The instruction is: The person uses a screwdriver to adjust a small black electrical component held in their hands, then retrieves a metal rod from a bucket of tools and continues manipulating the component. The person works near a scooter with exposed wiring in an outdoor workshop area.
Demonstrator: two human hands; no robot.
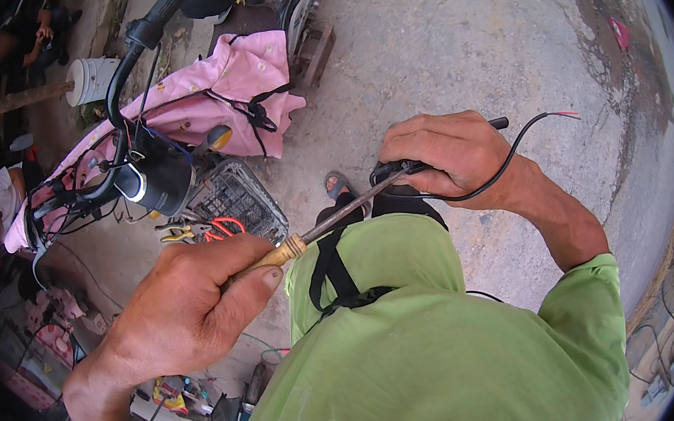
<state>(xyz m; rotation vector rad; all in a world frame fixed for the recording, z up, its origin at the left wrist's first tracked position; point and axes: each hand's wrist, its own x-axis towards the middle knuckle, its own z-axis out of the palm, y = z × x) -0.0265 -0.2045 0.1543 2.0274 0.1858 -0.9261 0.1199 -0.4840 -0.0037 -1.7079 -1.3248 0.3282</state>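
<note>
My left hand (184,307) is closed round the wooden handle of a screwdriver (281,253), whose metal shaft points up and to the right. Its tip meets a black part (386,172) gripped in my right hand (453,153). Most of that part is hidden by the fingers; a dark rod end (499,123) sticks out beyond the knuckles. From it a black cable (509,155) loops under the hand and out to the right, ending in bare reddish wires (567,114). Both hands are in front of my body, above the ground.
An electric bike's handlebar (115,99) stands at the upper left, with a pink cloth cover (250,68). Its front basket (273,213) sits near yellow-handled pliers (176,232) and a red-handled tool (227,225). A white bucket (92,79) and people are farther left. Loose tools (187,394) lie lower left.
</note>
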